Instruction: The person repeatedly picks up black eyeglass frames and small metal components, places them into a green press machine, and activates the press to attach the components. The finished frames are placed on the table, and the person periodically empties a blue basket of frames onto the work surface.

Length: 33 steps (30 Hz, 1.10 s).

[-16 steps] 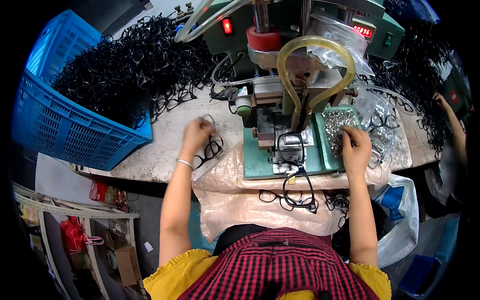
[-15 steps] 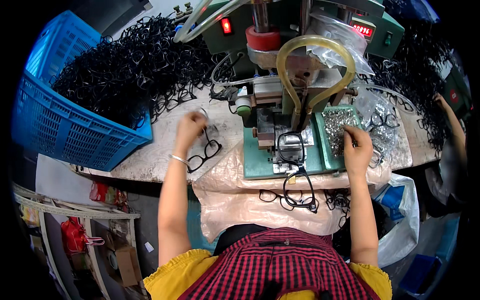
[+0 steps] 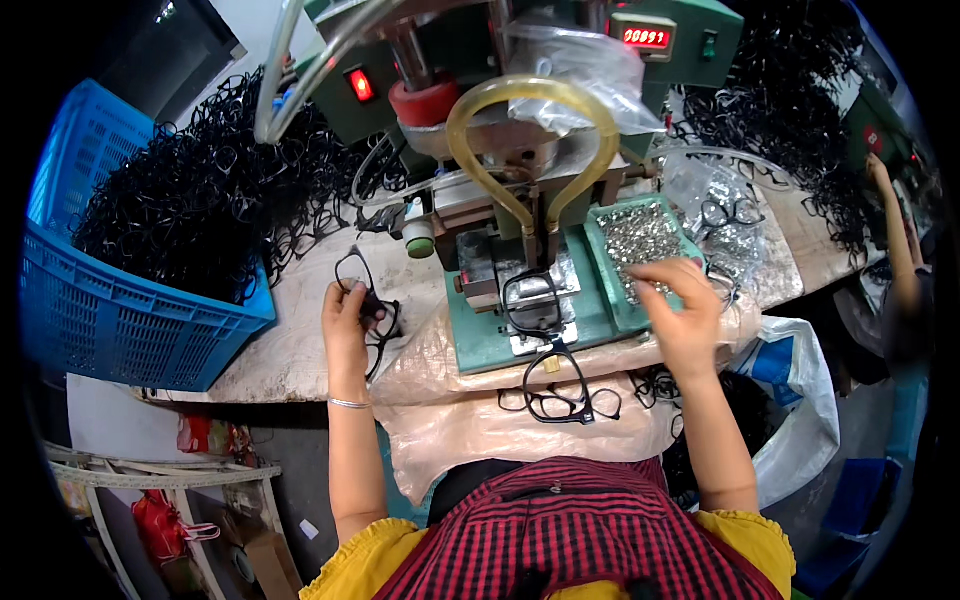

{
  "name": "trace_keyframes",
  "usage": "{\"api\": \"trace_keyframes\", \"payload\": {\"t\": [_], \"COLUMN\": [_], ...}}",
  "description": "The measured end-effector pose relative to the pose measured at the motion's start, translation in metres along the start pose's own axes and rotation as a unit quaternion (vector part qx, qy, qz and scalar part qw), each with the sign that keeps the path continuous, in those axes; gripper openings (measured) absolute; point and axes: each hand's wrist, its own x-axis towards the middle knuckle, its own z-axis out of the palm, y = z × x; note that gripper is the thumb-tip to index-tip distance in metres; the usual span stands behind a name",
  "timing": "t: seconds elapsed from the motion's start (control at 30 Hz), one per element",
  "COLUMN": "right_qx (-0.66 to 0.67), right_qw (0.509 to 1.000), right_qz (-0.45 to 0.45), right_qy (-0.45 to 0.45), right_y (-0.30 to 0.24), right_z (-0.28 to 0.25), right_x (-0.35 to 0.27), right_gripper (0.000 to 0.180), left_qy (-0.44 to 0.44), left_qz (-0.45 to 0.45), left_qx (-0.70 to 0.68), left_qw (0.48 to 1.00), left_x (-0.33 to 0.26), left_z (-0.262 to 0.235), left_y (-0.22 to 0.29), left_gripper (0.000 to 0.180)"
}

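My left hand (image 3: 348, 318) is closed on a black eyeglass frame (image 3: 388, 340) above the wooden tabletop, left of a green press. My right hand (image 3: 688, 312) is raised at the near right edge of a green tray (image 3: 612, 300) of small shiny metal parts. Its thumb and forefinger are pinched together; whatever may be between them is too small to make out. Between my hands, another black eyeglass frame (image 3: 559, 347) sits with one rim on the press's metal fixture (image 3: 562, 284). Its other rim hangs over the front edge.
The green press (image 3: 490, 345) carries a bent yellowish hose (image 3: 600, 105). A blue crate (image 3: 120, 310) and heaped black frames (image 3: 190, 190) stand left. More frames rest on beige sheeting (image 3: 440, 430). At right are plastic bags (image 3: 720, 190) and another person's arm (image 3: 895, 215).
My left hand has closed on an eyeglass frame and come nearer to me. My right hand has lifted back from the metal parts, fingertips pinched. The view has shifted, and the lit counter has changed.
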Motion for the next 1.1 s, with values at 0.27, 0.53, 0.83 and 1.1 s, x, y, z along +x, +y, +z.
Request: {"api": "trace_keyframes", "payload": {"t": [0.27, 0.53, 0.83, 1.1], "right_qx": [0.244, 0.428, -0.126, -0.252], "right_qw": [0.964, 0.880, 0.991, 0.967], "right_qz": [0.102, 0.203, 0.019, 0.013], "right_qy": [0.036, -0.008, -0.052, 0.039], "right_y": [-0.020, -0.054, 0.025, 0.092], "right_z": [0.076, 0.075, 0.030, 0.021], "right_x": [0.014, 0.020, 0.020, -0.008], "right_gripper": [0.044, 0.052, 0.027, 0.017], "left_qy": [0.028, -0.137, -0.299, -0.335], "left_qz": [0.082, 0.418, 0.537, 0.548], "left_qx": [-0.095, -0.166, 0.140, 0.182], "left_qw": [0.992, 0.882, 0.776, 0.745], "left_x": [-0.039, -0.063, -0.088, -0.082], "left_z": [0.052, 0.115, 0.138, 0.140], "left_y": [-0.008, 0.120, 0.083, 0.073], "left_gripper": [0.016, 0.013, 0.014, 0.011]}}
